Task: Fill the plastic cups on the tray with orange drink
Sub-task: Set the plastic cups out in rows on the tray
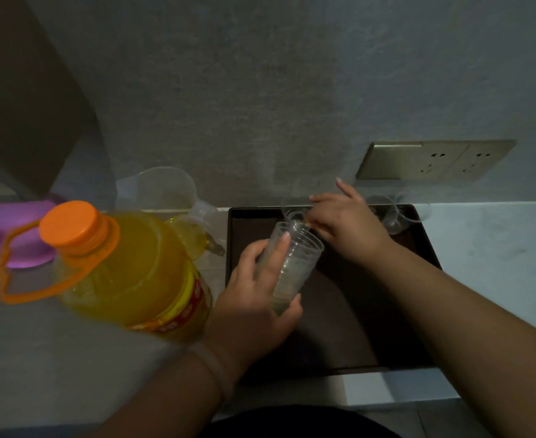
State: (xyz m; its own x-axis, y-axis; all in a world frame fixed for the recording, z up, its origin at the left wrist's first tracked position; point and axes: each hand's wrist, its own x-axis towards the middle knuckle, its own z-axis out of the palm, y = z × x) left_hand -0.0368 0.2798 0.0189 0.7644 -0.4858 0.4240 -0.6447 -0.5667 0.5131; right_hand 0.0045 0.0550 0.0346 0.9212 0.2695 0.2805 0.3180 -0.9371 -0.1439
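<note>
L hand (254, 289) wraps its grip round a tilted stack of nested clear plastic cups (292, 267), held over the dark rectangular tray (333, 327) w/ the stack's mouth pointing up-right. R hand (345, 222) is at the stack's mouth, fingertips pinching the rim of the topmost cup. More clear plastic cups (386, 216) lie at the tray's far edge, by the wall. Big clear bottle of orange drink w/ orange cap & carry handle (127, 263) stands on the grey surface (55, 358), just L of the tray. Behind it: clear plastic jug (159, 188), purple plastic bowl (17, 232). Gold wall socket plate (434, 159) above the tray.
</note>
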